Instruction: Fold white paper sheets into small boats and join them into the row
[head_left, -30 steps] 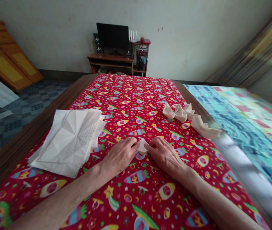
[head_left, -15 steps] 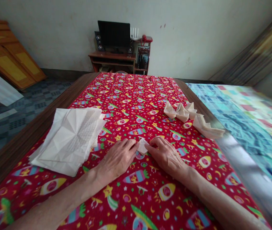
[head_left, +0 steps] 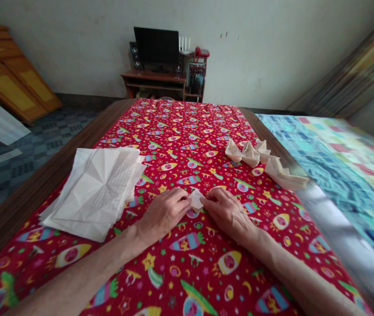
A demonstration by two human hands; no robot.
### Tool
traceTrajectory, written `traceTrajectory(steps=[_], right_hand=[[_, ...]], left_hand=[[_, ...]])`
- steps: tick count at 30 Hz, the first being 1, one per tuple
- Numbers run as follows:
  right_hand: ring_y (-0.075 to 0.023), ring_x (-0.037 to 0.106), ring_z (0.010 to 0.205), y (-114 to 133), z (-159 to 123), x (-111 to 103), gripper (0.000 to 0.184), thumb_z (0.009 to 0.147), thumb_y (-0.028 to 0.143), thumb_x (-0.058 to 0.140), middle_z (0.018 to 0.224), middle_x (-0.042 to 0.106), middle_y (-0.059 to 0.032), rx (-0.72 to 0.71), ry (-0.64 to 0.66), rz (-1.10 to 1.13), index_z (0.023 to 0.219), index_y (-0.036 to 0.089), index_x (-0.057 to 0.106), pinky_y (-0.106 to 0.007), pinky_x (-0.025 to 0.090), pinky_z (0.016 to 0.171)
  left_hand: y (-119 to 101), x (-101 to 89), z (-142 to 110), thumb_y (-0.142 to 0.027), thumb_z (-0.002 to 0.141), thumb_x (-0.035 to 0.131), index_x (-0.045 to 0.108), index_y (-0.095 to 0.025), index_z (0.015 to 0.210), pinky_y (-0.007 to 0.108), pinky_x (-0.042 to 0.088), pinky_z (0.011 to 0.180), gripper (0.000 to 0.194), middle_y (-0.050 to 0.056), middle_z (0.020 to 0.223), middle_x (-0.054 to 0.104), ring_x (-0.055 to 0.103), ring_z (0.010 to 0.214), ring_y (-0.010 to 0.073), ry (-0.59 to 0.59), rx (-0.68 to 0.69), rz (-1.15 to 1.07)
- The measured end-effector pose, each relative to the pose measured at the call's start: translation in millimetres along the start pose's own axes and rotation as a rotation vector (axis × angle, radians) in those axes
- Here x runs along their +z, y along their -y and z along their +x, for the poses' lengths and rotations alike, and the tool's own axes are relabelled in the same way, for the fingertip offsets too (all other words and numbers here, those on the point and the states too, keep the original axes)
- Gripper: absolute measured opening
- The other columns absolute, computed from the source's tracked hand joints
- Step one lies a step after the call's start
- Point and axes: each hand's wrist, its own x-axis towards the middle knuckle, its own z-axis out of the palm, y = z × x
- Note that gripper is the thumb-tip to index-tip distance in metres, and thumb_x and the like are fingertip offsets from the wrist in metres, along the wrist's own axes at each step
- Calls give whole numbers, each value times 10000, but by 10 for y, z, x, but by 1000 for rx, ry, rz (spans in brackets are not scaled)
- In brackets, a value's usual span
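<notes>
A small folded paper (head_left: 196, 201), whitish and many-sided, lies on the red patterned cloth (head_left: 187, 263) between my two hands. My left hand (head_left: 167, 210) is closed, its thumb and fingers pinching the paper's left corner. From the other side my right hand (head_left: 226, 210) grips the right edge between thumb and curled fingers. Left of my hands rests a stack of creased white paper sheets (head_left: 97, 188). To the right sit several folded paper shapes (head_left: 251, 153) with pointed tips, and beside them a nested row of folded papers (head_left: 283, 175).
The cloth covers a table with dark wooden edges (head_left: 84, 131). A bed with a blue patchwork cover (head_left: 321, 153) adjoins on the right. Beyond the far end stands a desk (head_left: 154, 78) with a monitor (head_left: 156, 47) and red telephone (head_left: 201, 52). A wooden cabinet (head_left: 19, 79) is at far left.
The left fingers have curled in more tightly at the paper's left corner. My right hand has hardly moved. The view has shifted slightly; the stack and folded shapes stay put.
</notes>
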Motion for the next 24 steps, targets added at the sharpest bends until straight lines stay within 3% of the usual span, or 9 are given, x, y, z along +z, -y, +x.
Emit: traceTrajectory(steps=[8,15,19,24], right_hand=[[-158,549,842,-10,15,61,124,890,210,549,936,601,-57,151,-106,248,920,201,670,-281,454,726],[-147,538,768,77,70,25,165,909,279,524,852,564,-45,279,-44,141,863,192,657,-247,425,661],[-136,519,710,90,83,62,210,932,290,480,818,549,-36,289,-24,24,820,179,618,-240,378,609],[-135,508,699,81,89,109,242,949,309,445,807,539,-30,273,-10,-60,798,185,588,-240,341,584]], left_hand=[[49,117,43,-164,898,533,609,-164,829,244,488,725,103,22,860,584,576,794,128,-85,-146,-232],[11,109,97,-222,917,499,579,-170,809,250,468,702,144,12,848,535,560,772,132,-24,-232,-80],[4,99,122,-280,934,473,547,-169,778,262,459,685,206,13,825,534,558,755,146,26,-276,44],[39,86,99,-332,904,535,564,-185,856,273,461,705,158,10,869,563,573,783,156,51,-250,18]])
